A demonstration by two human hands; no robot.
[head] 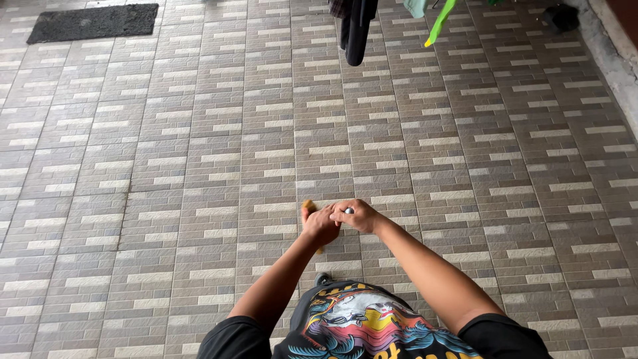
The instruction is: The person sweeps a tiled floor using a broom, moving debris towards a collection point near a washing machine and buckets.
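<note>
Both my arms reach out in front of my chest and my hands meet over the tiled floor. My left hand is closed around a small yellow-brown object that sticks out above the fist and a little below it. My right hand is curled against the left one, touching it at the fingers; a ring shows on one finger. What kind of thing the object is stays unclear because the hands cover most of it.
Grey and beige brick-pattern tiles cover the floor. A dark doormat lies at the far left. Dark clothes and a green item hang at the top. A concrete edge runs along the right side.
</note>
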